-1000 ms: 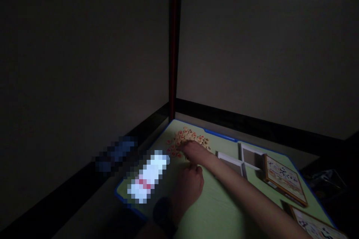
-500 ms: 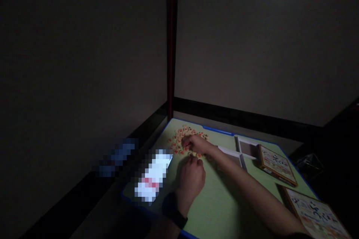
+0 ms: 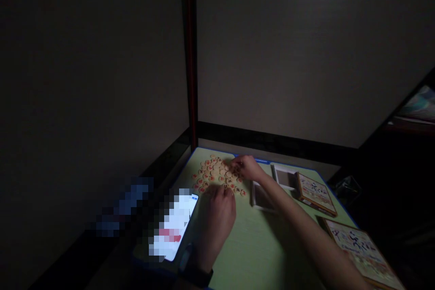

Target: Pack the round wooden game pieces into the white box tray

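Several small round pale game pieces [image 3: 213,173] with red or dark marks lie spread on the far left part of a green mat [image 3: 258,244]. My right hand [image 3: 247,166] reaches to the far right edge of the spread, fingers curled over some pieces. My left hand [image 3: 219,208] rests at the near edge of the spread, fingers bent down onto the pieces; a dark watch is on that wrist. Whether either hand holds a piece is hidden in the dim light.
A lit phone [image 3: 175,226] lies on the mat's left edge. A white divided box [image 3: 272,183] stands right of the pieces. Two framed boards with printed characters, one [image 3: 315,193] and another [image 3: 360,247], lie to the right. Walls and a dark red post [image 3: 190,54] close the corner behind.
My right hand has moved from the near side of the pieces to their far right edge. My left hand has slid forward onto the spread. The view has swung right.
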